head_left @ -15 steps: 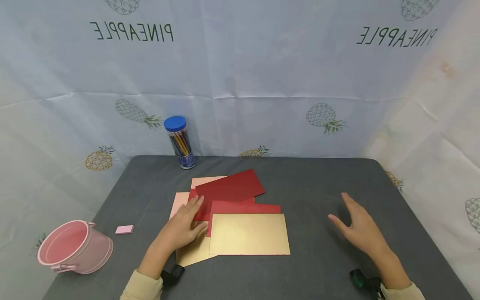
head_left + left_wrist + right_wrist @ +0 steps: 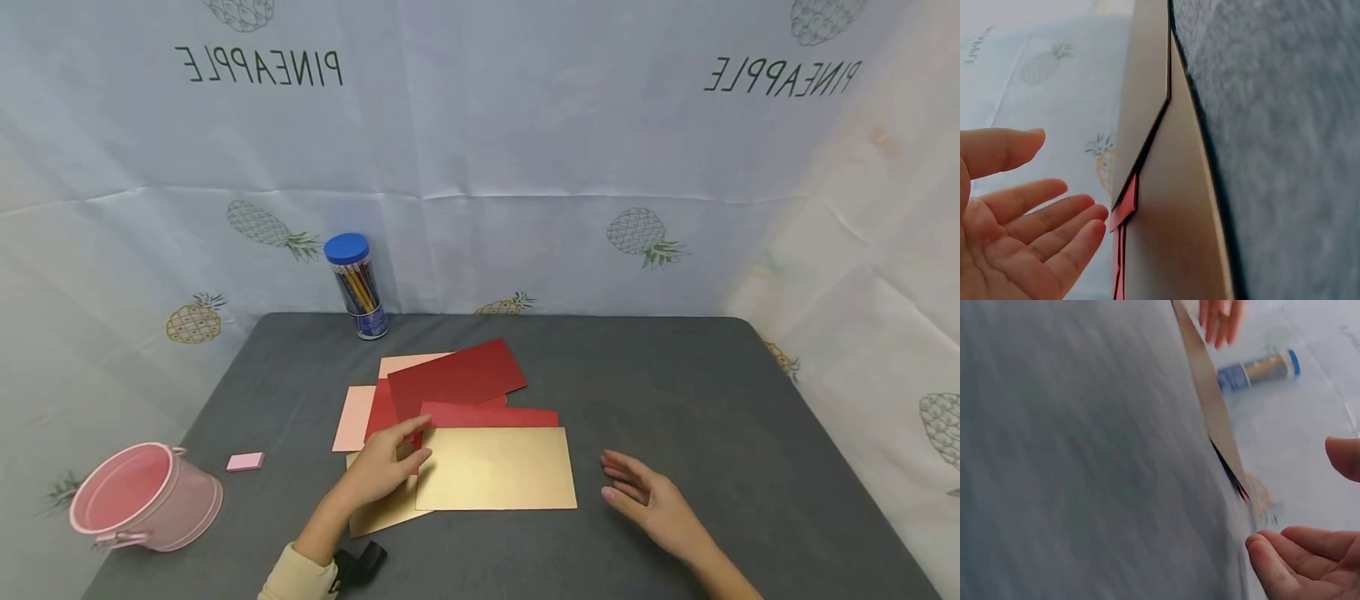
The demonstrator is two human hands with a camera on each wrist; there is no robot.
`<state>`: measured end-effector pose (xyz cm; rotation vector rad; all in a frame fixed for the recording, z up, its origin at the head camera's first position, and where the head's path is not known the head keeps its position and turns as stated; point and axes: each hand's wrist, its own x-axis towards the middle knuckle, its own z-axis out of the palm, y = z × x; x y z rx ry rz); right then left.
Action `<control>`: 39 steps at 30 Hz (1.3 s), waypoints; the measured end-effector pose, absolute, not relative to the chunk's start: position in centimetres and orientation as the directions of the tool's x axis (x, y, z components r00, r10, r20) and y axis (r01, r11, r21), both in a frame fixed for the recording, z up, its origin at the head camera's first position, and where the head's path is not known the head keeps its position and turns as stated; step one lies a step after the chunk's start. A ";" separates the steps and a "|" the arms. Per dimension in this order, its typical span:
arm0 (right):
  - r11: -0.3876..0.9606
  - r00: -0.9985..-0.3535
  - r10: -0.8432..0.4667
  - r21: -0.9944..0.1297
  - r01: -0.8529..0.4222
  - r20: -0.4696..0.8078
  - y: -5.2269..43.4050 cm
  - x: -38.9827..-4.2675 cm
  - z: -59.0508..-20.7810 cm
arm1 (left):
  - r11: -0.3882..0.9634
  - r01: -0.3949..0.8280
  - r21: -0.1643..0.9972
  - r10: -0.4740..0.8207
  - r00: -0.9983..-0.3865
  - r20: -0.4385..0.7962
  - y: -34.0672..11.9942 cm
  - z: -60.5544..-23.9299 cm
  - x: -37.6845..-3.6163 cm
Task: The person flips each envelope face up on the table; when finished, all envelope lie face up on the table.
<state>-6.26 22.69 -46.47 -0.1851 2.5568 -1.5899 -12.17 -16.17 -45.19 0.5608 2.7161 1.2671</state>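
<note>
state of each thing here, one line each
left hand: open, over the gold and red cards
right hand: open, on the mat, apart from the cards
gold card: flat, topmost in front
red card: flat, atop the pile
pencil tube: upright, capped
bucket: tipped on its side
eraser: flat

Cards (image 2: 480, 417) overlap mid-table (image 2: 675, 392); bucket (image 2: 142, 500) far left (eraser (image 2: 245, 461) between).

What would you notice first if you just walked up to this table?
Probably the fan of shiny cards in the middle of the grey table: a gold card in front, red cards behind. The left hand hovers at their left edge, and the right hand lies open just right of the gold card. A pink bucket lies tipped at the near left corner.
</note>
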 end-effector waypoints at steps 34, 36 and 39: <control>0.335 -0.983 -0.113 -0.937 0.099 -0.144 18.8 -5.9 -47.4 | 0.283 0.074 0.956 0.297 -0.955 -0.014 -16.8 -46.8 -12.5; 0.292 -0.983 -0.092 -0.948 0.128 -0.161 18.6 -6.0 -47.5 | 0.233 0.036 0.972 0.268 -0.963 -0.029 -16.8 -46.9 -12.6; 0.197 -0.981 -0.077 -0.967 0.162 -0.180 18.5 -6.1 -47.6 | 0.148 0.017 0.989 0.241 -0.970 -0.019 -16.7 -46.9 -12.7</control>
